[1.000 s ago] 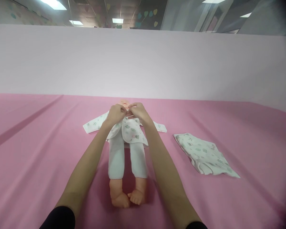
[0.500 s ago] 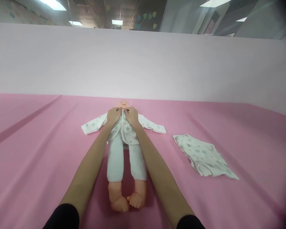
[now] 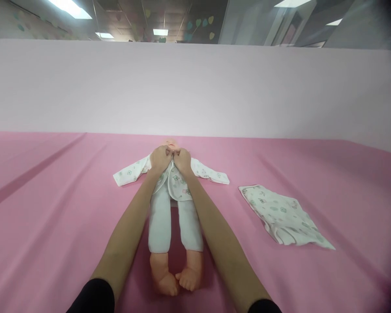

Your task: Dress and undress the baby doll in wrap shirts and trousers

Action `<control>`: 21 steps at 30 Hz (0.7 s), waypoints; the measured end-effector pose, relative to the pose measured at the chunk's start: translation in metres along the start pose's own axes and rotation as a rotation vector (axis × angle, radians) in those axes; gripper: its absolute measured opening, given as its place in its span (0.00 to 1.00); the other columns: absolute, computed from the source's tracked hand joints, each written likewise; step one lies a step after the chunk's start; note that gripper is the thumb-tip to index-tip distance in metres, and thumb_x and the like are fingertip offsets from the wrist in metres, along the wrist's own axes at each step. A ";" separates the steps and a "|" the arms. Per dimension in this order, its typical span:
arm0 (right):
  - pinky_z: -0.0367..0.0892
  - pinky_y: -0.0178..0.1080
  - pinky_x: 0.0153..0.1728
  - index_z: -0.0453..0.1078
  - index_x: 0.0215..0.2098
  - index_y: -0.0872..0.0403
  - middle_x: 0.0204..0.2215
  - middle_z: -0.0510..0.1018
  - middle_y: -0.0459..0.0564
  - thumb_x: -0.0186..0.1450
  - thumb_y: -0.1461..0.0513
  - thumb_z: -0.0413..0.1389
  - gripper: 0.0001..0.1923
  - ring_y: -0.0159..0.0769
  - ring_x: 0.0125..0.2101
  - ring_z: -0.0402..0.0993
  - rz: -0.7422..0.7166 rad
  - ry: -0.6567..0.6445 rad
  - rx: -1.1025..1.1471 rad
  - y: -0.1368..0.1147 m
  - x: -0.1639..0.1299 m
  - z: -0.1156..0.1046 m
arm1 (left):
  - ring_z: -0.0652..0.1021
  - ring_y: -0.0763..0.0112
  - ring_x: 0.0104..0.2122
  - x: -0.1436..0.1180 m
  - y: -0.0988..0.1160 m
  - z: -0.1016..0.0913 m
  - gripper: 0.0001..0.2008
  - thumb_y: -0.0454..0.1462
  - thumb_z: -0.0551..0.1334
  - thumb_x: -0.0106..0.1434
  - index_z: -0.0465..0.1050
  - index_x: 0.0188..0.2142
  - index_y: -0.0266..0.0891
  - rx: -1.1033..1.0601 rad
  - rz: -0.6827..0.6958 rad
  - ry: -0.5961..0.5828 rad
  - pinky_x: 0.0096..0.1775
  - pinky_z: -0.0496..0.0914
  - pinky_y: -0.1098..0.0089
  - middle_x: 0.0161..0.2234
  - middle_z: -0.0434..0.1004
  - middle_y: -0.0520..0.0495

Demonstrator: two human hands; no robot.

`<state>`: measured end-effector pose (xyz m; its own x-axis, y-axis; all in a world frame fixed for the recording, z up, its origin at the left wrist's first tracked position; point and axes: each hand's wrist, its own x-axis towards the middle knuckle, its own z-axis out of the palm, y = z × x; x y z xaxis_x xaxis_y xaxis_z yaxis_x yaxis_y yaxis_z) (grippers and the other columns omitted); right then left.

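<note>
A doll lies face-up on a pink sheet, jacket seemingly on but parted below, left hand and right hand pinching its edges at the neck.

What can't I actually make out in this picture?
Neckline of the patterned top: head view, mostly covered by the left hand and right hand.
Doll's head: head view, too small and blurred for fine detail.
Underside of the patterned cloth: head view, hidden by its upper side.
Black sleeves: head view, cut off by the bottom edge.
</note>
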<state>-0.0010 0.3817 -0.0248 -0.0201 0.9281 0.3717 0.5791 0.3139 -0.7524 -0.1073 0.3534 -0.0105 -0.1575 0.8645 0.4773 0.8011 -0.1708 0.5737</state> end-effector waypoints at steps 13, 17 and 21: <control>0.64 0.33 0.33 0.68 0.38 0.57 0.28 0.75 0.46 0.55 0.61 0.56 0.12 0.32 0.29 0.69 0.148 -0.125 0.295 -0.020 -0.005 -0.018 | 0.76 0.66 0.46 0.012 -0.013 -0.004 0.20 0.30 0.52 0.57 0.79 0.43 0.37 -0.481 0.039 -0.322 0.50 0.68 0.68 0.45 0.79 0.46; 0.65 0.36 0.39 0.66 0.46 0.56 0.40 0.76 0.52 0.54 0.66 0.55 0.19 0.37 0.39 0.71 0.066 -0.067 0.084 -0.025 -0.012 -0.019 | 0.75 0.65 0.50 0.008 -0.013 -0.021 0.24 0.27 0.51 0.54 0.78 0.45 0.39 -0.395 0.123 -0.396 0.53 0.66 0.66 0.49 0.77 0.46; 0.65 0.36 0.39 0.67 0.44 0.56 0.36 0.77 0.51 0.57 0.66 0.53 0.15 0.38 0.38 0.72 0.027 -0.128 -0.008 -0.028 -0.015 -0.022 | 0.75 0.65 0.50 0.005 -0.013 -0.030 0.28 0.24 0.52 0.51 0.72 0.52 0.36 -0.381 0.082 -0.425 0.50 0.68 0.66 0.52 0.75 0.42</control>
<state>0.0012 0.3544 0.0028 -0.1083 0.9543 0.2784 0.5874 0.2874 -0.7565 -0.1354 0.3457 0.0041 0.2052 0.9418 0.2664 0.5239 -0.3356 0.7829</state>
